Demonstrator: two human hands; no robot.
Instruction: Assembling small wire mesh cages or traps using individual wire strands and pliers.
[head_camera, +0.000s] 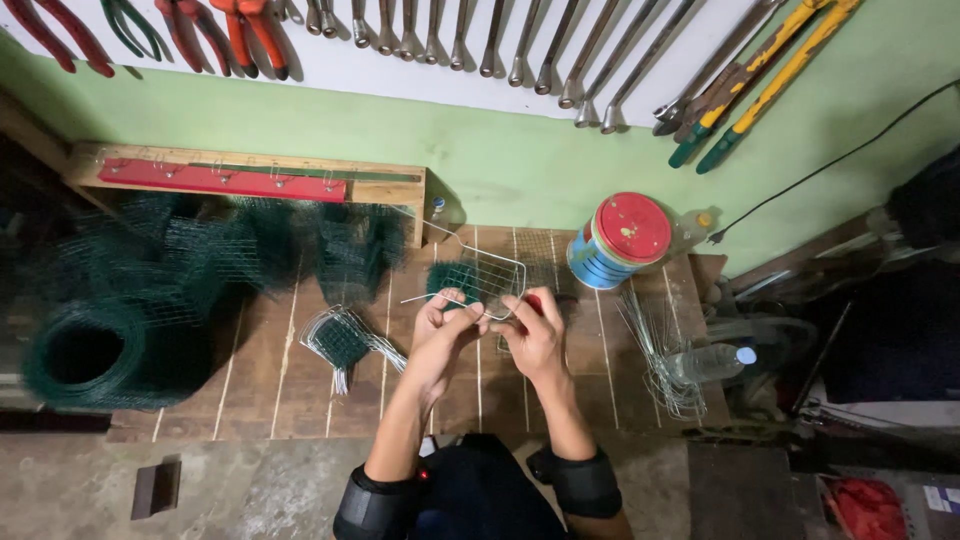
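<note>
Nearest to me are two forearms with black cuffs at the elbows, reaching away over the wooden bench (300, 390). Both hands meet at the bench's middle around a small wire frame (490, 275), a silvery rectangle of bent wire with a patch of green mesh (455, 280) at its left end.

My left hand (440, 325) is curled, thumb and fingers pinched on a thin wire end that juts out to the left of the frame. My right hand (535, 325) is also closed, gripping the frame's near edge; something red shows between its fingers, perhaps a tool handle, but I cannot tell.

I judge the step in hand to be fastening the mesh to the frame by twisting wire round its edge. The next move, as I read it, calls for a steady hold from the right while the left winds the loose end tight without kinking it.

To the left lie a bundle of bent wire pieces (345, 340) and rolls of green mesh (90, 350); to the right, loose straight wires (655, 350), a clear plastic bottle (715, 362) and a blue tin with a red lid (620, 240).

Hard to make out: the exact joint between wire and mesh, hidden behind my fingers. Hanging tools on the far wall are cut off by the top edge, and the left-hand mesh is blurred.
</note>
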